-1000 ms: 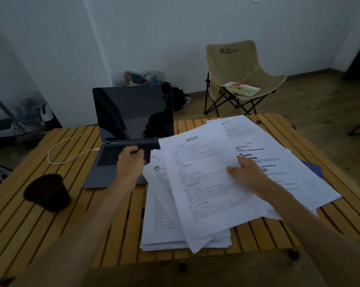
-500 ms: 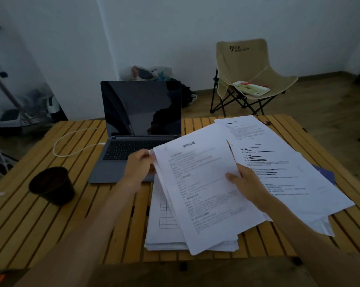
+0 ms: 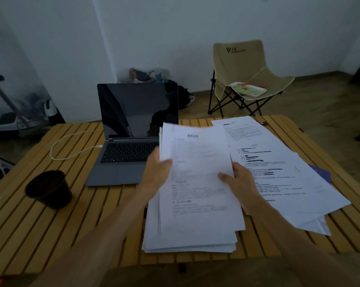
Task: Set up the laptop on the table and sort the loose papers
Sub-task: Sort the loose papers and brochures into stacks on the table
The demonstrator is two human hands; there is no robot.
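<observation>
A grey laptop stands open with a dark screen on the slatted wooden table, left of centre. A bundle of printed white papers is lifted at its far end, squared up over a stack at the front edge. My left hand grips the bundle's left edge, thumb on top. My right hand grips its right edge. More loose printed sheets lie fanned out to the right, partly over a dark blue folder.
A dark cup stands at the table's left front. A white cable loops from the laptop's left side. Behind the table are a beige folding chair with a tray on its seat, and bags by the wall.
My left hand left the laptop's keyboard and took the papers' left edge. Both hands turned the skewed sheets straight and raised their far end.
</observation>
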